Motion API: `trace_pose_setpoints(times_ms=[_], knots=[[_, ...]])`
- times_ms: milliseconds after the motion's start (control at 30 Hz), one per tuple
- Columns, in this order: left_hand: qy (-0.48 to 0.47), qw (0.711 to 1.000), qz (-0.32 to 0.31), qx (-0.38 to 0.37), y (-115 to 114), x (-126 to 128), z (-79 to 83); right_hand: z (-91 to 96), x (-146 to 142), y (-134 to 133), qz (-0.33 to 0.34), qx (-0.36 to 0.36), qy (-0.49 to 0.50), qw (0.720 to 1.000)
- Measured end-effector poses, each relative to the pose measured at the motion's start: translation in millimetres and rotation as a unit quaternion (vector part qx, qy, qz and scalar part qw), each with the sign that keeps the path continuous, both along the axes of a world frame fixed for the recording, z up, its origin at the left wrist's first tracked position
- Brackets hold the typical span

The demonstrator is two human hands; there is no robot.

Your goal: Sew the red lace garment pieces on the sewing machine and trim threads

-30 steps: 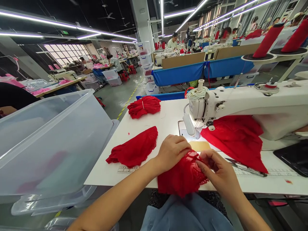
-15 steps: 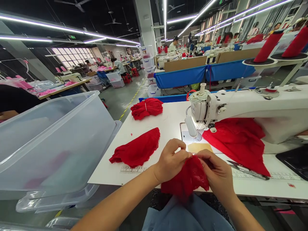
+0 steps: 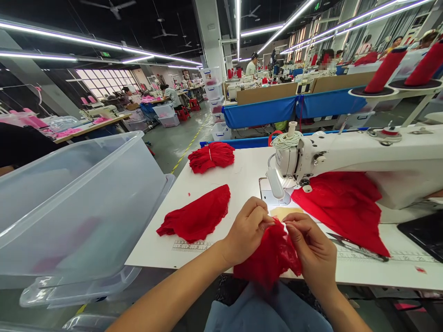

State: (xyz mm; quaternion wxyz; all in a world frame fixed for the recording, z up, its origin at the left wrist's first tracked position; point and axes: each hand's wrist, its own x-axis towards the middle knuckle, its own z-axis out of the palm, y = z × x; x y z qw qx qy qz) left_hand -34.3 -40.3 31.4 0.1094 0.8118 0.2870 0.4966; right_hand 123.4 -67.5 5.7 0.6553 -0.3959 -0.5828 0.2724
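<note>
Fingers (image 3: 256, 216) pinch crumpled red cloth (image 3: 267, 258), thin, lacy, hanging in folds.

Bare, the left forearm (image 3: 187, 282) and right forearm (image 3: 346, 310) converge on the near side of the sewing machine (image 3: 353, 150). The left hand (image 3: 244, 233), knuckles up, and right hand (image 3: 314, 251) both pinch, fingertips close together.
</note>
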Motion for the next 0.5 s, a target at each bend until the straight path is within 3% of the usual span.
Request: trace_pose_setpoints(times_ms=[100, 267, 500], knots=[[-0.003, 1.000, 0.007, 0.013, 1.3, -0.4, 1.9, -1.5, 0.1, 0.3, -0.009, -0.020, 0.009, 1.000], [0.023, 1.000, -0.007, 0.018, 3.3, 0.3, -0.5, -6.5, -2.5, 1.7, 0.086, -0.069, -0.004, 0.994], [0.020, 1.000, 0.017, 0.012, 8.7, -6.2, -15.0, -13.7, 1.6, 7.3, -0.013, -0.048, -0.022, 0.999]])
